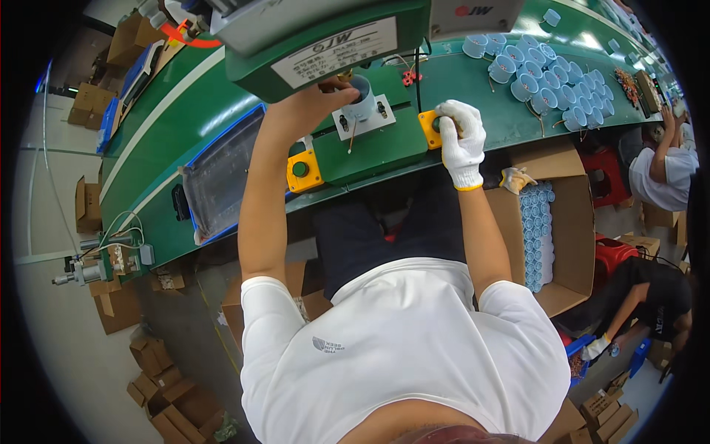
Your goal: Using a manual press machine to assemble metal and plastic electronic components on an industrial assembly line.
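Note:
My bare left hand (314,103) reaches under the green press head (325,55), its fingers closed at the rim of a light-blue plastic cup (360,103). The press head hides part of those fingertips. The cup sits upright in a metal fixture (379,122) on a green base (370,157), and a thin wire hangs down its front. In a white glove, my right hand (463,140) is curled closed against the right yellow button box (427,130), partly covering its green button. The left yellow button box (305,170) is below my left wrist, untouched.
Many similar light-blue cups (546,78) stand on the green bench at the right. A cardboard box (566,222) of stacked cups is beside my right arm. A blue-edged tray (222,174) lies at the left. Other people (658,166) work at the far right.

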Available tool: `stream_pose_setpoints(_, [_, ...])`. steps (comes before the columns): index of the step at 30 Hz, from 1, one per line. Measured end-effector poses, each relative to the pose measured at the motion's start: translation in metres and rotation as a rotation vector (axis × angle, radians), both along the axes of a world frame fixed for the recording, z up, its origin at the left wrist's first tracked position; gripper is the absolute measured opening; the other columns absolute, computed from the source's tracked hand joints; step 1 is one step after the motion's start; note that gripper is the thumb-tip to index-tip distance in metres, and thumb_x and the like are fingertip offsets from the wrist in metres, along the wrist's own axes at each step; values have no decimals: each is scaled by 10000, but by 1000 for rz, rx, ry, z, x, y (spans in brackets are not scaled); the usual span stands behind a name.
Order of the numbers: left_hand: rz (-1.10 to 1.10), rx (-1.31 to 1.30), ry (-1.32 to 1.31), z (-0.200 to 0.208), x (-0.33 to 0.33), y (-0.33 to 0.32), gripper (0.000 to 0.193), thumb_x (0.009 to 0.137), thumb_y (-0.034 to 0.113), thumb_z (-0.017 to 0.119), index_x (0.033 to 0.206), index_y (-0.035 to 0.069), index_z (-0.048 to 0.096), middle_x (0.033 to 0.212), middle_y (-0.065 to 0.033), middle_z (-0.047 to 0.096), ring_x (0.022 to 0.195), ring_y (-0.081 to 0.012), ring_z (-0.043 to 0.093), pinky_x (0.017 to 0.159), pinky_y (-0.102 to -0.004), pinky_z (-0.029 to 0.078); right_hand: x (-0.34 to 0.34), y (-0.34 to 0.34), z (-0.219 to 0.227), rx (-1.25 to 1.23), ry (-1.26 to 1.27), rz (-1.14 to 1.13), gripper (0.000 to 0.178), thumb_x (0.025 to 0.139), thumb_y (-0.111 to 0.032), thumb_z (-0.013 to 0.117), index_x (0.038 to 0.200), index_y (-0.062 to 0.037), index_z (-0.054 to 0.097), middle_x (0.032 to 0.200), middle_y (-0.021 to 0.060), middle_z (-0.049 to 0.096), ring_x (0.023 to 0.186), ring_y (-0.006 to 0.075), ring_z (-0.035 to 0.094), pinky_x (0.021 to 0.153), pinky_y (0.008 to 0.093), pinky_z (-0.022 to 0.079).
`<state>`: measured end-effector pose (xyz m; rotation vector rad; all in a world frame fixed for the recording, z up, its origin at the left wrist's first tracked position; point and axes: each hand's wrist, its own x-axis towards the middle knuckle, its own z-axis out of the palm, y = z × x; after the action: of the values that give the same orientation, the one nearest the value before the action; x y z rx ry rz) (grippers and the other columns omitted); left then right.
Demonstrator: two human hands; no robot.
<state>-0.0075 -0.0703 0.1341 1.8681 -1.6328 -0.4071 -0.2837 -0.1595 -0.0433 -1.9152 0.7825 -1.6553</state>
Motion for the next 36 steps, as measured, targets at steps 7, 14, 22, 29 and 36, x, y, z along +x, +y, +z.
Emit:
stream_pose_setpoints(7, [-17, 65, 2, -1, -6, -9, 360, 872, 250, 932, 1072, -35, 842, 918, -115, 829, 828, -167, 768, 798, -305, 608, -6, 3, -2, 37, -6, 20, 178, 919, -12, 731, 1088, -45, 776, 1133, 137, 767, 1088, 322, 707, 955, 417, 579])
stream_pose_setpoints(14, [-11, 49, 21, 6, -8, 3, 363, 930, 223, 884, 1176, -34, 810, 987, -110, 823, 892, -169, 762, 848, -313, 599, -5, 2, 3, -10, -29, -3, 172, 921, -27, 736, 1083, -49, 788, 1115, 129, 780, 1104, 334, 718, 978, 429, 579])
stream_pose_setpoints(22, [343, -519, -137, -161, 8, 139, 150, 902, 23, 865, 1047, -4, 840, 1128, -148, 810, 1037, -330, 787, 937, -428, 624, -4, 1, 5, -273, 139, -16, 118, 862, -47, 752, 976, -31, 773, 1091, 135, 798, 1129, 418, 726, 1021, 494, 572])
stream_pose_setpoints(29, [322, -571, -385, -139, 14, 129, 153, 841, 94, 882, 920, 13, 780, 1101, -106, 798, 1101, -354, 733, 962, -460, 597, -2, -5, 8, -239, 280, -68, 15, 902, -46, 758, 894, -40, 746, 1089, 122, 826, 1159, 388, 730, 1016, 469, 584])
stream_pose_setpoints(36, [512, -163, -293, -146, 140, 181, 235, 993, 215, 785, 1169, 69, 836, 1183, -134, 785, 1104, -354, 735, 965, -454, 575, -5, 9, -19, 31, 27, 92, 285, 1012, -106, 629, 1221, 19, 777, 1314, 157, 785, 1375, 348, 649, 1153, 438, 514])
